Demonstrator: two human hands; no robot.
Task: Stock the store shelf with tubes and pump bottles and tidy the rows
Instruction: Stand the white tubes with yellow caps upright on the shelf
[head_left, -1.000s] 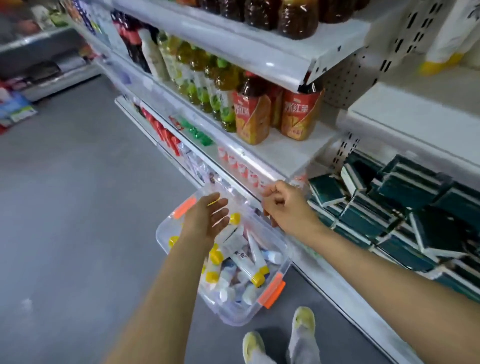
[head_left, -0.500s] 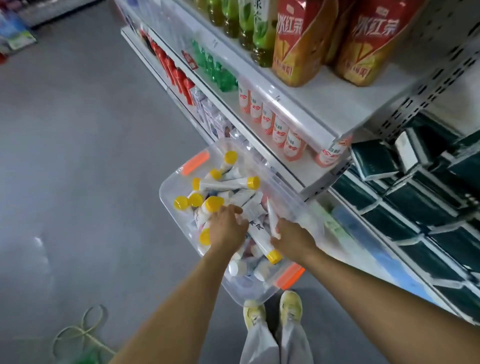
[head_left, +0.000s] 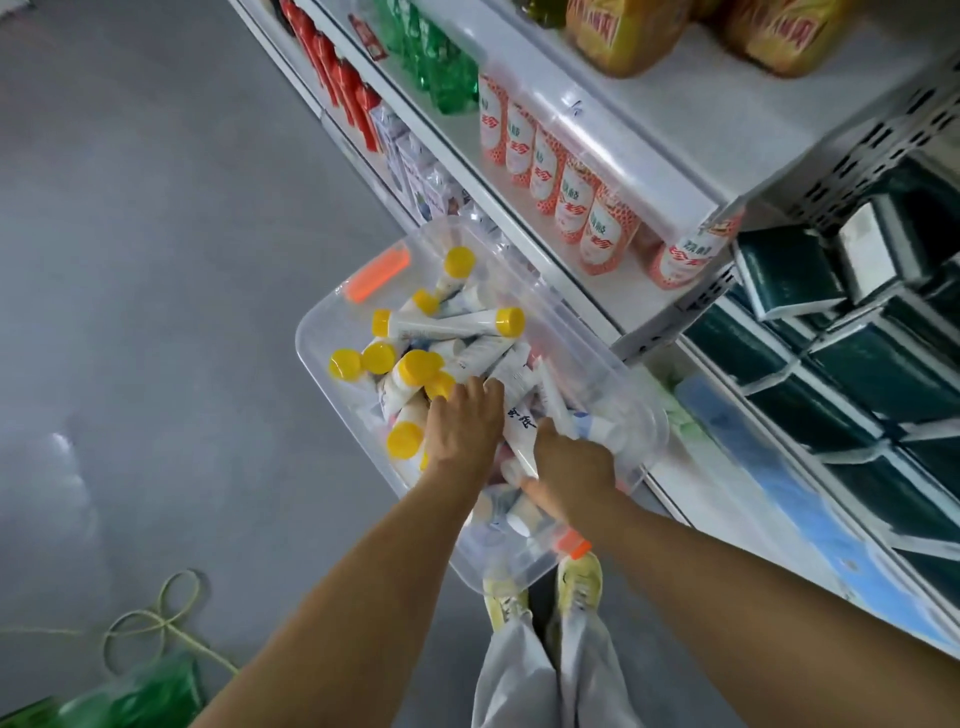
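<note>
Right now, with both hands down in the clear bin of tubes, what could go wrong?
1. The clear plastic bin looks perched at the white shelf edge; pulling could tip it.
2. The white yellow-capped tubes lie in a loose heap; lifting one may drag others out.
3. The left hand and right hand crowd each other, so a grip may slip.

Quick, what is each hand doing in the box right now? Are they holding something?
Left hand: down among the tubes in the clear bin, fingers hidden, so cannot tell.
Right hand: fingers curled round a white tube.
</note>
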